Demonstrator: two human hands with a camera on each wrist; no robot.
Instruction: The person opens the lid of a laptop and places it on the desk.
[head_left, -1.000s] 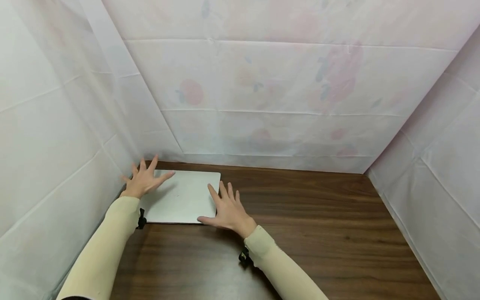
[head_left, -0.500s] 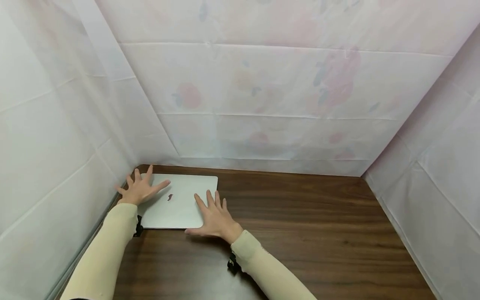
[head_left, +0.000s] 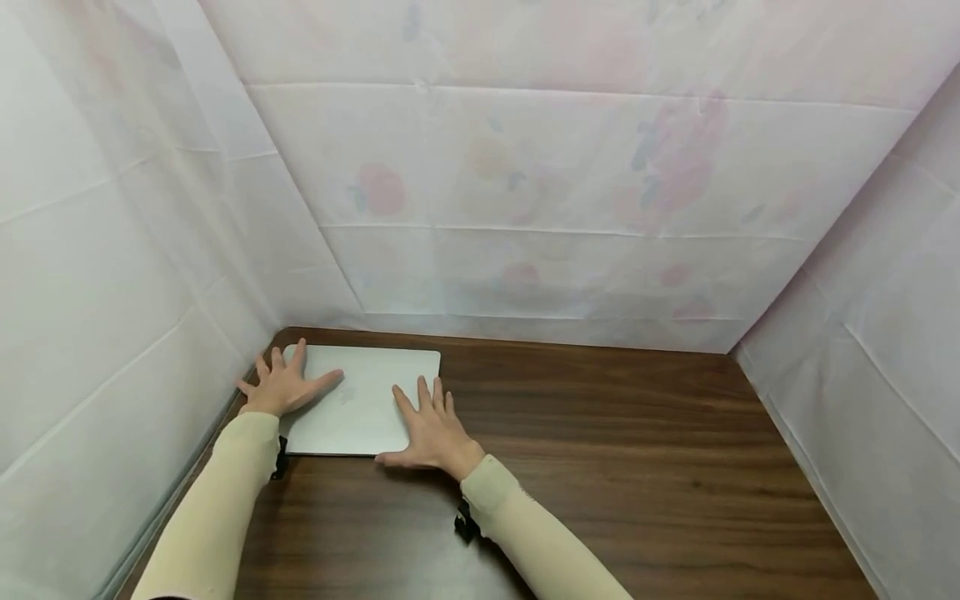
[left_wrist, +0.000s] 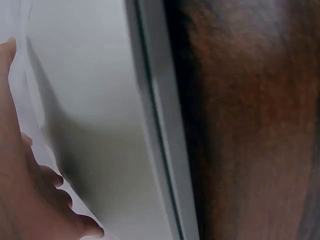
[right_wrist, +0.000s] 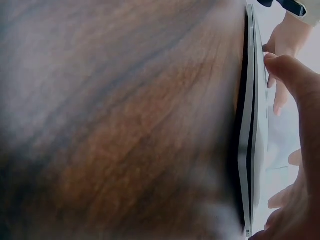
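Note:
A closed silver laptop (head_left: pixel 360 412) lies flat at the table's far left corner. My left hand (head_left: pixel 283 387), fingers spread wide, is over its left side. The right hand (head_left: pixel 435 435) is spread across its front right corner, thumb by the front edge. In the left wrist view, the left hand (left_wrist: pixel 30 195) is beside the lid (left_wrist: pixel 90 70) and casts a shadow on it. From the right wrist view, the laptop's thin edge (right_wrist: pixel 245 155) shows side-on, with the right thumb (right_wrist: pixel 287 72) near the lid and the left hand (right_wrist: pixel 285 55) beyond. Neither hand grips anything.
The dark wood table (head_left: pixel 637 467) extends right and forward from the laptop. Pale fruit-print sheets hang as a back wall (head_left: pixel 525 275), a left wall (head_left: pixel 135 300) close beside the left hand, and a right wall (head_left: pixel 885 350).
My right hand has shifted left and toward me, further onto the laptop. The left hand has drawn slightly back from the far edge. Both keep their fingers spread, and the head view shifts slightly.

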